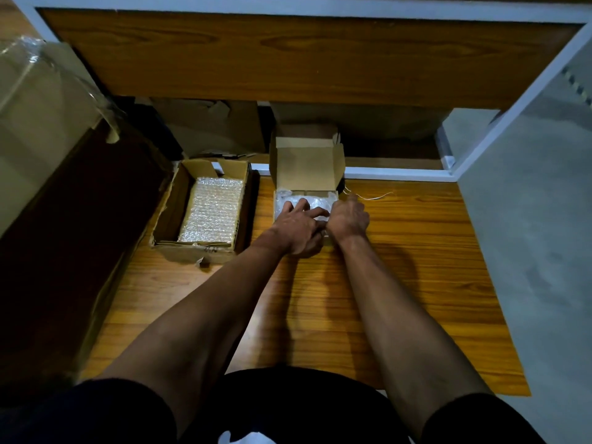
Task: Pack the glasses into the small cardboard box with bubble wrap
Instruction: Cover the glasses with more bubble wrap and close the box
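A small cardboard box (307,168) stands open on the wooden board, its lid flap raised at the back. Clear bubble wrap (288,196) fills the inside; the glasses themselves are hidden under it and my hands. My left hand (299,224) lies over the box with its fingers spread and pressing down on the wrap. My right hand (347,216) is at the box's right side, fingers bent down over the wrap and the box's right edge; what they hold is hidden.
A larger open carton (166,216) holding a stack of bubble wrap sheets (211,213) sits left of the small box. A thin string (374,197) lies to the right. More cardboard boxes (208,123) stand under the shelf behind. A dark panel rises on the left.
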Motion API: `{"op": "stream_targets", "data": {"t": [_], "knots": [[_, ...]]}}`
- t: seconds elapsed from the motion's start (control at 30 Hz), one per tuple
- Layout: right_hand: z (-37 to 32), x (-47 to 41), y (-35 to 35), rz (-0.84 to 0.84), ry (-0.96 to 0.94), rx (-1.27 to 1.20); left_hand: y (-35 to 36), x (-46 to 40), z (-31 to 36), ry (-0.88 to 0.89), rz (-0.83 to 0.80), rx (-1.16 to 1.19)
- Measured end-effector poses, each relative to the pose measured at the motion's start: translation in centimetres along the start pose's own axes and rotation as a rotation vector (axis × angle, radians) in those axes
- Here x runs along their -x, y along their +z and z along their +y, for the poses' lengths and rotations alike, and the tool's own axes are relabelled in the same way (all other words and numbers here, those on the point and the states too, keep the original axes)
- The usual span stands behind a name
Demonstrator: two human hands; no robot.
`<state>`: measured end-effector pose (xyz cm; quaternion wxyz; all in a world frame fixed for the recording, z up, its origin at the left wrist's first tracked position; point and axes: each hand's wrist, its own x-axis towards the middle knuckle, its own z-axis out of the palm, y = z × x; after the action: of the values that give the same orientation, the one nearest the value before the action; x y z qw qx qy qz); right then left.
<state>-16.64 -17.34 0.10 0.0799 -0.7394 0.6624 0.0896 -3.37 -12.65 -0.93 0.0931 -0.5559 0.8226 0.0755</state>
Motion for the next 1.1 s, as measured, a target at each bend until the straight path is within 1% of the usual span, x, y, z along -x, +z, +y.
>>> {"op": "stream_targets", "data": {"t": [0.17, 0.3, 0.4, 0.47, 0.57, 0.7, 0.8, 0.87, 0.93, 0.97, 1.03, 1.1], "knots": [[0.1, -0.4, 0.7, -0.026, 0.053, -0.124, 0.1, 0.3, 0.0, 0.028, -0.004, 0.049], [-0.3, -0.3, 1.1, -0.003, 0.101, -0.163, 0.1, 0.3, 0.0, 0.026, -0.022, 0.054], [-0.6, -0.1, 1.1, 0.018, 0.106, -0.137, -0.1, 0.3, 0.0, 0.029, -0.028, 0.061], [-0.3, 0.2, 1.3, 0.054, 0.053, -0.094, -0.2, 0.4, 0.0, 0.032, -0.030, 0.064], [0.9, 0.7, 2.0, 0.145, -0.105, -0.016, 0.2, 0.4, -0.2, 0.044, -0.012, 0.055], [2.0, 1.2, 3.1, 0.265, -0.218, -0.086, 0.9, 0.5, -0.4, 0.040, 0.018, 0.043], [1.5, 1.9, 3.5, 0.286, -0.275, -0.160, 0.9, 0.9, -0.7, 0.027, 0.089, 0.064], [0.5, 2.1, 3.1, 0.298, -0.326, -0.242, 0.9, 1.4, -0.8, -0.046, 0.220, 0.123], [-0.5, 2.0, 2.5, 0.254, -0.321, -0.250, 1.0, 1.7, -1.1, -0.194, 0.354, 0.156], [-0.9, 1.8, 2.4, 0.233, -0.305, -0.237, 1.2, 1.7, -1.4, -0.283, 0.379, 0.157], [-1.4, 1.5, 2.4, 0.214, -0.253, -0.256, 1.3, 1.8, -2.1, -0.434, 0.330, 0.146], [-1.7, 1.4, 2.4, 0.193, -0.222, -0.270, 1.6, 1.9, -2.8, -0.498, 0.243, 0.144]]}}
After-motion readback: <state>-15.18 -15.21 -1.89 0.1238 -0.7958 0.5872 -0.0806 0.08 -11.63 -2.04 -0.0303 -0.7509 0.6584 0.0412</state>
